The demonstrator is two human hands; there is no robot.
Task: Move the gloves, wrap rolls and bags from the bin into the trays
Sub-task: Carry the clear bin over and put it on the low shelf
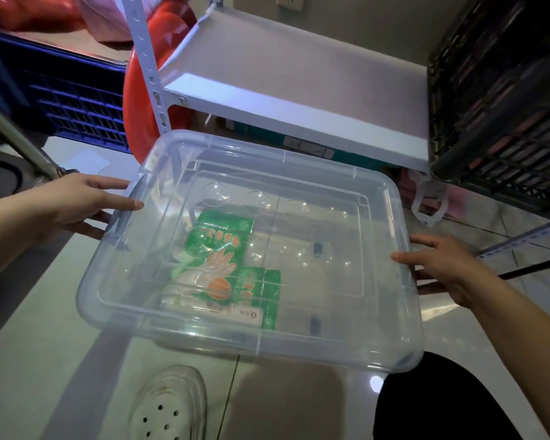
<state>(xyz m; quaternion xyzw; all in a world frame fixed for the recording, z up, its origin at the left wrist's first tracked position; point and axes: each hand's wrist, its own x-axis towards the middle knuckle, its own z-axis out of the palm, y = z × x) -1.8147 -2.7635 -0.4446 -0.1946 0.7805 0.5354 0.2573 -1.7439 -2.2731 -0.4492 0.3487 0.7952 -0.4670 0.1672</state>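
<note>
Clear lidded bin over tiled floor, left hand and right hand at its short sides, fingers spread. Green glove packs inside. White shelf behind.

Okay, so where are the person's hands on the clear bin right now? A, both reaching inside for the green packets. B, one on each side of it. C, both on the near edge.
B: the left hand and right hand sit at opposite side rims of the clear bin, with the green glove packets lying untouched inside.

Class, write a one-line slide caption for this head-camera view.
Both hands, left and right, hold a clear lidded bin containing green glove packets.
</note>
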